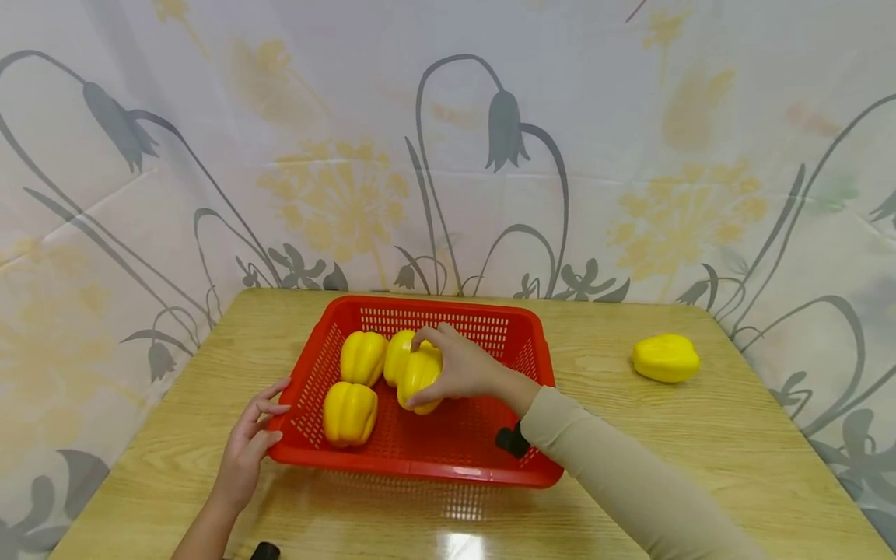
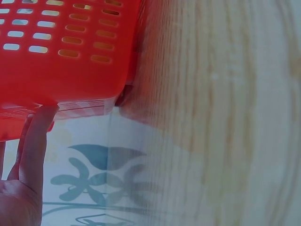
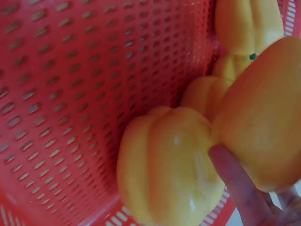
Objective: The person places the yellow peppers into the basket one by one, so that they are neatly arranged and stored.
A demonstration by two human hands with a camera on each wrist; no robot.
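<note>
My right hand (image 1: 465,365) holds a yellow bell pepper (image 1: 418,379) inside the red basket (image 1: 448,469), thumb on the near side and fingers over the far side. The right wrist view shows this pepper (image 3: 263,117) up close with a fingertip against it. Around it in the basket are more yellow bell peppers: one at the back left (image 1: 363,358), one at the front left (image 1: 350,414) and one partly hidden behind the held pepper (image 1: 397,354). My left hand (image 1: 245,443) touches the basket's left rim with its fingers fairly straight; the left wrist view shows a finger (image 2: 37,146) against the basket.
Another yellow bell pepper (image 1: 666,358) lies on its side on the wooden table (image 1: 700,459), right of the basket. Behind the table hangs a flower-patterned cloth (image 1: 350,101). A small black object (image 1: 266,551) shows at the bottom edge, near the left forearm.
</note>
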